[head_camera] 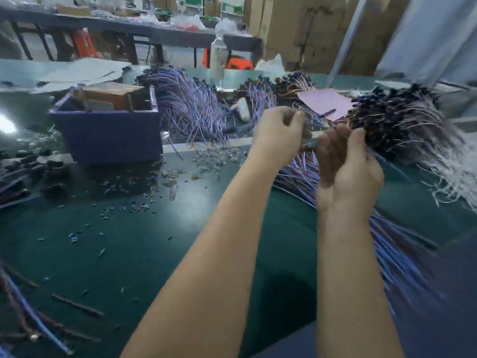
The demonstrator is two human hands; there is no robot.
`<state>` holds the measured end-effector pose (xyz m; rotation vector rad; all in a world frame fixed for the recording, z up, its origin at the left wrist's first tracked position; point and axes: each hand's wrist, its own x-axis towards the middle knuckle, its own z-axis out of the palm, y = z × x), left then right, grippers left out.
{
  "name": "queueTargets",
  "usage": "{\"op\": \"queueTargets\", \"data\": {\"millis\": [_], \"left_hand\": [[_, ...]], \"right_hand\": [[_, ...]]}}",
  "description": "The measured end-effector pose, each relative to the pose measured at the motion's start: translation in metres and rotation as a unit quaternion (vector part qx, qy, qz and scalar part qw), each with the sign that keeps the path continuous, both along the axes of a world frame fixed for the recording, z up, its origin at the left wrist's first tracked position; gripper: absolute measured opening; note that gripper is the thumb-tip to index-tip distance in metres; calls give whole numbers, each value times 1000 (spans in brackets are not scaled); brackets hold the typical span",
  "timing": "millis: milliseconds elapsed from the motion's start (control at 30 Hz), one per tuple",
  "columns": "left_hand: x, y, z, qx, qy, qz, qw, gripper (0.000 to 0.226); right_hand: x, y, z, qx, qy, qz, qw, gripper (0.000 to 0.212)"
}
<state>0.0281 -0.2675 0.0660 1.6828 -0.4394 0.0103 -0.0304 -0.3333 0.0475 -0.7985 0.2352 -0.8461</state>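
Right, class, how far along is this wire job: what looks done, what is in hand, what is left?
Done, probably: heaps of capped wires lie beside the blue box, and snipped bits litter the mat. In hand: the left hand and right hand grip a wire between them. Left, seemingly: the loose wires below.

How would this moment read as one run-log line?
left hand: pinches a wire | right hand: grips purple wires | both above green table
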Motion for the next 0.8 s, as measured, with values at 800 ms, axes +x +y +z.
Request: {"op": "queueTargets", "data": {"millis": [800], "left_hand": [[24,-7,-54,-13,8,91,996,12]], "right_hand": [[24,22,-68,26,205,128,970,21]]}}
